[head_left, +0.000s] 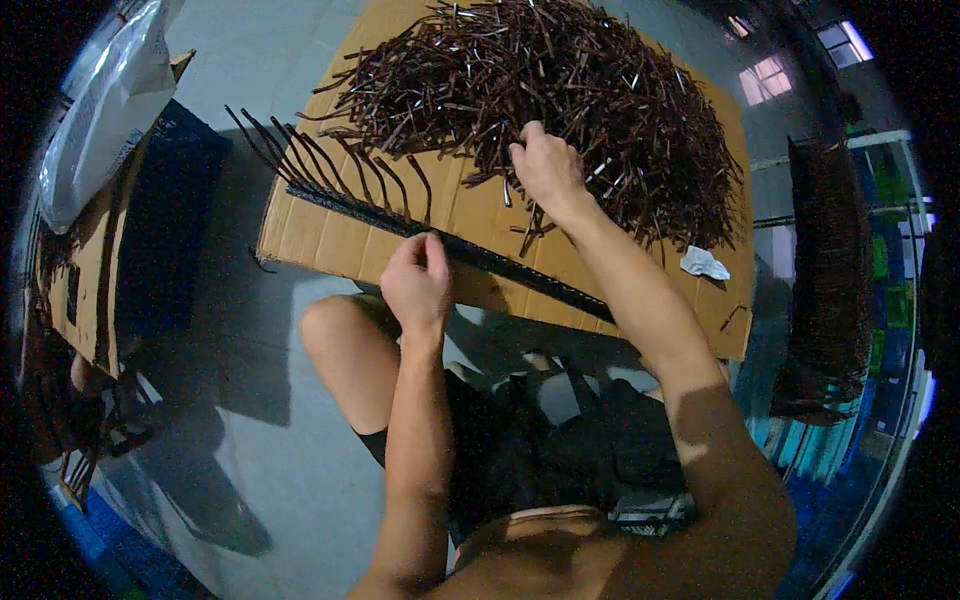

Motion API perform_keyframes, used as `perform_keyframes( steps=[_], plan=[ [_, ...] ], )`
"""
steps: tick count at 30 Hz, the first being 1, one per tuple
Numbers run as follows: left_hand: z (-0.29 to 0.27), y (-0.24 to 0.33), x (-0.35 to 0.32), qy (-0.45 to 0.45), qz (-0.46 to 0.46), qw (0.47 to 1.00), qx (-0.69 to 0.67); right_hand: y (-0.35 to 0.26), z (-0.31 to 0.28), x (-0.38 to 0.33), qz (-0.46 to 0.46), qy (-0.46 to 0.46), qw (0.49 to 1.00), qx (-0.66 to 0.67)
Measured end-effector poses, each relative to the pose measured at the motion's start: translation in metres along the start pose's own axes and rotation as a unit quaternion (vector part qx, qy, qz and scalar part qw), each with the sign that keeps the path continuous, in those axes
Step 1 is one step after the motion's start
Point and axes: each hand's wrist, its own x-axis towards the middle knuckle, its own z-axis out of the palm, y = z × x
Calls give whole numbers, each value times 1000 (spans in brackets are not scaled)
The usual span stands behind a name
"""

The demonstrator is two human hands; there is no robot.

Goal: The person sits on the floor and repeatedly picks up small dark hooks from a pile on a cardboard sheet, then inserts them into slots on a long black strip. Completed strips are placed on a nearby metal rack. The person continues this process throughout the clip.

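From the head camera, your left hand (418, 275) is curled closed around the long dark strip (520, 272), pinching it between thumb and fingers near its middle. The strip runs slantwise across the near edge of the cardboard sheet (310, 230), up and away to the left of that hand, down and to the right of it toward your right forearm. Along the stretch to the left of your left hand, a row of thin curved dark sticks (330, 165) stands out of the strip like the teeth of a comb, fanning up and away from you. The stretch to the right of the hand is bare.

Your right hand (548, 170) is farther from you than the left, up and to its right, resting at the near edge of the big heap of loose dark sticks (560, 100). Its fingers are bent down into the heap and mostly closed; a few sticks hang just under the hand, but whether it really has hold of them you cannot tell from this angle. The heap spreads beyond and to both sides of that hand, covering most of the far part of the cardboard.

A small crumpled white scrap (704, 264) lies on the cardboard well to the right of your right forearm. Far to the left of your left hand, a white plastic bag (105, 110) sits on top of an open carton (90, 280). Your bare knee (345, 345) is just below the left hand, under the cardboard's edge.
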Motion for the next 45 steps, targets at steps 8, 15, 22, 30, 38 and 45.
perform_keyframes(
  steps=[8, 15, 22, 30, 38, 45],
  plan=[
    [9, -8, -3, -33, 54, 996, 59, -8, -4, 6, 45, -132, 981, -137],
    [7, -8, -4, -14, 94, 994, 50, -7, -19, -24, 140, -46, 972, 182],
    [11, -9, -3, -8, 107, 992, 64, -45, -2, -63, 170, -167, 722, 650],
    [11, -6, -3, -6, 131, 987, 98, -55, 20, -87, 20, -70, 836, 544],
    [12, -6, -3, -10, 108, 990, 89, -65, 15, -93, -16, 2, 878, 478],
    [6, -7, -3, -31, 46, 995, 86, -55, -10, -61, -128, -201, 915, 325]
  ],
)
